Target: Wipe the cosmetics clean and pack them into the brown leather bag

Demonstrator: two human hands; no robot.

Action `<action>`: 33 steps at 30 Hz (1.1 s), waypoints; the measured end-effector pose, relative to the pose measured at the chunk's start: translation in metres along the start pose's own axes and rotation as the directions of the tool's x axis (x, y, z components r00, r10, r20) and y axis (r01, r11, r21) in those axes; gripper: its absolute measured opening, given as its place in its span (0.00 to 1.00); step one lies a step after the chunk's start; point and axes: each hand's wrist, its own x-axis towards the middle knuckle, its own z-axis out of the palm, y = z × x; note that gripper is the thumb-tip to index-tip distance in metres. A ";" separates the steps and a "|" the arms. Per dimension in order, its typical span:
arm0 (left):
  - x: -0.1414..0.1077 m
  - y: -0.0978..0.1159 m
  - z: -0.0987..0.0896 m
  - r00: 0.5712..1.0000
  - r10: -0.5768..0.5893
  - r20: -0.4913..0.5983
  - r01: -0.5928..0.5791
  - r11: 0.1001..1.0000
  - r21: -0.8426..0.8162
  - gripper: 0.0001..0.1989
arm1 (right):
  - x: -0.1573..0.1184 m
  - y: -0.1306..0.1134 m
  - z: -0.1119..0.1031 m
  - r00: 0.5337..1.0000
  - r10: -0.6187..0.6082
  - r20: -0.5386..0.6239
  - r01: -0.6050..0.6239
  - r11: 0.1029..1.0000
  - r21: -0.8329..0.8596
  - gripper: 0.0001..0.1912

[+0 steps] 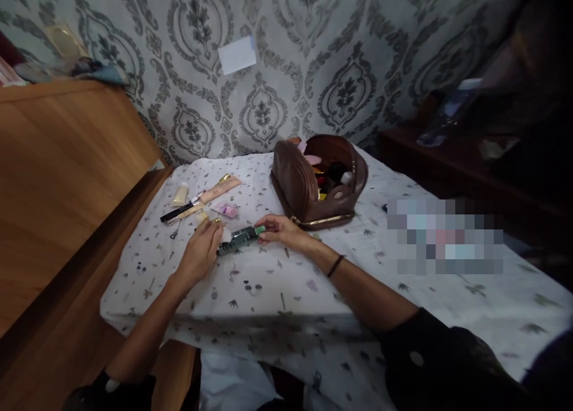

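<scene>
On the table, a dark green tube with a lighter green cap (242,238) lies between my hands. The fingers of my right hand (278,230) are closed on its cap end. My left hand (201,250) is at the other end of the tube, fingers together and bent down; what they hold, if anything, is hidden. Just beyond my left hand are a pink-purple tube (226,209), a peach tube (221,189), a black pencil (175,214) and a small cream tube (180,195). An open brown bag (293,184) with cosmetics inside stands behind my right hand.
A white patterned cloth (277,291) covers the table. A wooden cabinet (76,142) stands at the left. Patterned wallpaper rises behind, with a white card (237,55) on it. At the right are a blurred-out item (443,236) and a clear bottle (450,112) on dark furniture.
</scene>
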 end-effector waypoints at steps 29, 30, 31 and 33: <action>-0.024 -0.051 0.010 0.993 -0.117 0.018 0.114 0.984 0.136 0.18 | -0.002 0.010 -0.003 0.995 -0.102 0.012 0.102 0.994 -0.046 0.25; -0.019 -0.045 0.008 0.989 -0.142 -0.026 0.144 0.980 0.139 0.18 | -0.003 0.008 -0.002 0.995 -0.103 0.007 0.104 0.993 -0.059 0.24; -0.013 -0.037 0.008 0.987 -0.140 -0.084 0.151 0.979 0.136 0.17 | -0.003 0.007 -0.001 0.995 -0.104 0.002 0.104 0.992 -0.070 0.24; -0.001 -0.017 0.011 0.981 -0.049 -0.185 0.075 0.988 0.134 0.16 | -0.003 0.004 0.001 0.995 -0.104 -0.006 0.104 0.991 -0.085 0.24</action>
